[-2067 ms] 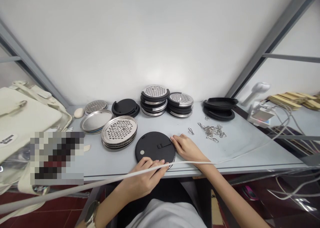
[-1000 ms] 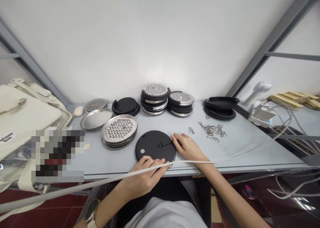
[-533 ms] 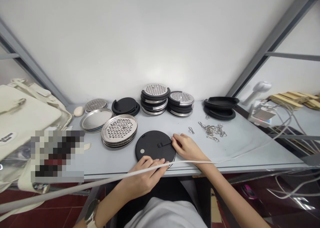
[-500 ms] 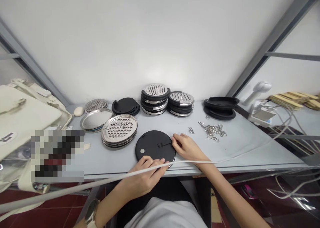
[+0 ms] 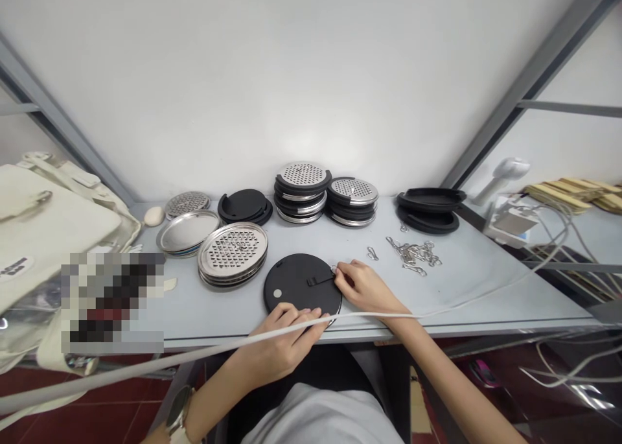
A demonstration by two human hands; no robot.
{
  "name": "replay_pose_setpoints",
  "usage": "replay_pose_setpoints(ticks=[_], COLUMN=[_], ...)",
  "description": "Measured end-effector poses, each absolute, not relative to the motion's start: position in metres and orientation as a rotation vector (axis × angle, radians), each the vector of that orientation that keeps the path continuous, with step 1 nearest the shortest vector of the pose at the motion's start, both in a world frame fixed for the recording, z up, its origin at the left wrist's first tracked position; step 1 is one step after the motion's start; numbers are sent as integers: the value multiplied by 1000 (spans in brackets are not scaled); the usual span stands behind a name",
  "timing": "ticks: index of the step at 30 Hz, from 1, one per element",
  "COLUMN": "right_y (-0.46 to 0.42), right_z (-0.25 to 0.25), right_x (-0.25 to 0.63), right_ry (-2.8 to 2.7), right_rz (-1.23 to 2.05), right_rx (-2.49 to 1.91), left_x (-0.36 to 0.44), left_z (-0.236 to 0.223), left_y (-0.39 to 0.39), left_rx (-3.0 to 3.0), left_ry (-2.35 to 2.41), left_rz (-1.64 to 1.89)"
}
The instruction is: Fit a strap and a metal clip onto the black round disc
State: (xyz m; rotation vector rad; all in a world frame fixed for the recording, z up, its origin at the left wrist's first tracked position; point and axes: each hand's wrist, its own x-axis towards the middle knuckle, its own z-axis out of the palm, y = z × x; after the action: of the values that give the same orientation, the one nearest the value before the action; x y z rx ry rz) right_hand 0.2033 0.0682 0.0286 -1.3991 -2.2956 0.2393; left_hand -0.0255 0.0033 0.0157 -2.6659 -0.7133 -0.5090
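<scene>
Fingers of the right hand (image 5: 364,287) pinched together at a wire clip (image 5: 334,269) on a black disc (image 5: 296,279).

The left hand's (image 5: 278,341) fingers bend over its near edge; how tightly, I cannot tell. Matte and round, it lies flat on the gray surface (image 5: 194,314), slot pointing right, slightly away. Leftward lie perforated steel grater plates (image 5: 233,251).

Pale grey top (image 5: 323,419), black legwear (image 5: 335,367), 1 pale-strapped wristwatch (image 5: 179,408)

Two hands (image 5: 282,350) (image 5: 363,286), one held disc (image 5: 297,282), one watch (image 5: 179,408), clips (image 5: 413,252) (pile uncountable).
</scene>
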Motion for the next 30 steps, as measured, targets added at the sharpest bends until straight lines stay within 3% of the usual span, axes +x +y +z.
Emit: replay_pose_setpoints(ticks=[30], right_y=[70], right_z=[26], right_x=[204], right_ry=[-2350], right_rz=[186], right_rx=[-1429], left_x=[-25], left_z=[17], left_y=[3], left_rx=[-2663], left_ry=[-708], left_rz=[-510])
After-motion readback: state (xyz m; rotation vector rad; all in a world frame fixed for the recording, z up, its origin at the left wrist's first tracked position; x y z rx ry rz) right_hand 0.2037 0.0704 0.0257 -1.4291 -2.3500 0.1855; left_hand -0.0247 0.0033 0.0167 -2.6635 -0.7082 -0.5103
